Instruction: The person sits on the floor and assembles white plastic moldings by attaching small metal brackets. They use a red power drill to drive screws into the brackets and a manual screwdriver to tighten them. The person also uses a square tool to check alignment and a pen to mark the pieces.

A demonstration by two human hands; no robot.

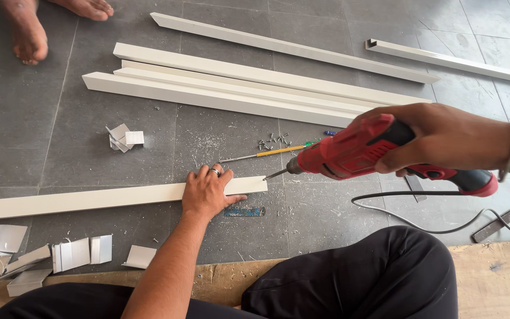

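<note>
My left hand (209, 192) lies flat, fingers spread, pressing down on a long cream metal strip (90, 199) that lies on the grey tiled floor. A ring shows on one finger. My right hand (444, 139) grips a red corded drill (355, 152), held nearly level. Its bit tip (267, 177) touches the strip's right end, just right of my left hand.
Several long cream channel pieces (237, 88) lie further away on the floor. A yellow-handled screwdriver (264, 153) and loose screws (273, 140) sit near the drill. Small metal brackets (48, 254) lie at left. Another person's bare feet (28, 32) are at top left. The black cable (420, 221) loops at right.
</note>
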